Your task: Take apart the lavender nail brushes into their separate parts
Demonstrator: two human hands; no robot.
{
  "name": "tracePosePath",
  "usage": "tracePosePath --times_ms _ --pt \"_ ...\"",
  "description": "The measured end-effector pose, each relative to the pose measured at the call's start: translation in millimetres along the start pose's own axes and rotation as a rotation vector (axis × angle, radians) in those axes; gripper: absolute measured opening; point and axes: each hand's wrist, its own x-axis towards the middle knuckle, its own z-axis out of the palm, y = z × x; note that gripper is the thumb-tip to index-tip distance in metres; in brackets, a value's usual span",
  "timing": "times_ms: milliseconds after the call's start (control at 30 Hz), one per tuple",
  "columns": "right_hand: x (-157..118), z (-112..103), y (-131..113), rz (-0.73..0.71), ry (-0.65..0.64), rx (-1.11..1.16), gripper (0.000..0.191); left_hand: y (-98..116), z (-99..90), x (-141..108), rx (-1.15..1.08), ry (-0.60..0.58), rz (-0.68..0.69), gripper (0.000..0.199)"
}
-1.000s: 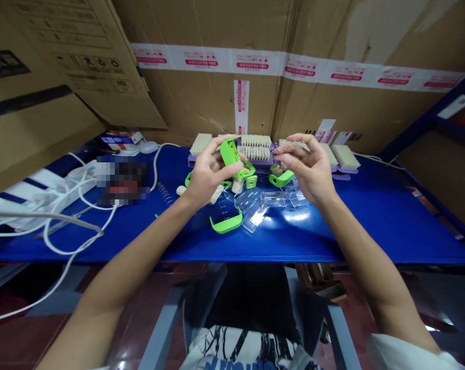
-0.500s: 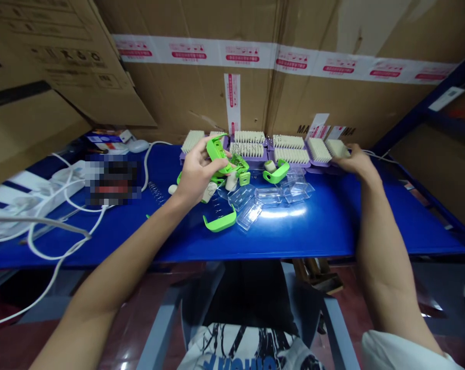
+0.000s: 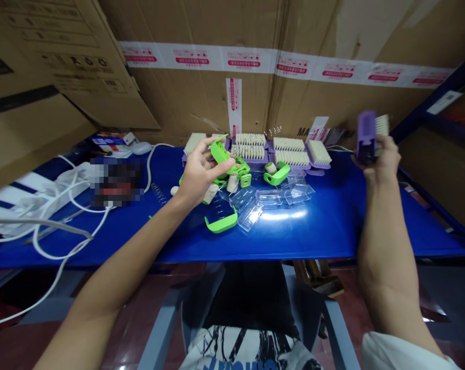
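Note:
My left hand (image 3: 201, 167) is closed on a bright green plastic part (image 3: 222, 158), held over a cluster of other green parts and cream rollers. At the right, my right hand (image 3: 382, 156) grips a purple brush block (image 3: 367, 134) with cream bristles, raised off the table and turned on its side. More purple brush blocks with cream bristles (image 3: 290, 157) stand in rows along the back. Green curved pieces (image 3: 221, 224) and clear plastic covers (image 3: 269, 197) lie in front of them.
Blue table (image 3: 313, 236), with cardboard (image 3: 201, 103) behind it. At the left are a white power strip (image 3: 35, 198), tangled white cables and a blurred dark device (image 3: 117, 182). Springs (image 3: 158, 194) lie near my left forearm.
My right hand has lifted the rightmost brush block off the back row and moved it right, tilting it. My left hand still holds the green part in almost the same place.

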Motion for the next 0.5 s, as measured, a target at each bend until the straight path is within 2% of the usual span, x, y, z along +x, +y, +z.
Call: tracePosePath --times_ms 67,100,133,200,267,333,400,500 --pt "-2 -6 -24 0.073 -0.112 0.217 0.040 -1 3.0 -1 0.019 -0.033 0.058 0.065" --pt "-8 -5 -39 0.127 -0.235 0.439 0.038 0 5.8 -3 0.031 -0.047 0.086 0.066" --pt "-18 -2 -54 0.152 -0.347 0.624 0.039 1 9.3 -5 0.045 -0.060 0.113 0.067" --pt "-46 12 -84 0.144 -0.467 0.798 0.046 4 17.3 -9 0.078 -0.079 0.163 0.068" --pt "-77 32 -108 0.192 -0.506 0.832 0.048 8 24.6 -14 0.103 -0.070 0.203 0.067" --pt "-104 51 -123 0.191 -0.555 0.783 0.060 14 29.1 -18 0.129 -0.035 0.224 0.067" --pt "-123 64 -129 0.119 -0.576 0.720 0.074 18 30.4 -20 0.159 -0.001 0.242 0.069" --pt "-136 72 -129 0.059 -0.579 0.708 0.087 24 28.7 -20 0.226 0.051 0.288 0.068"
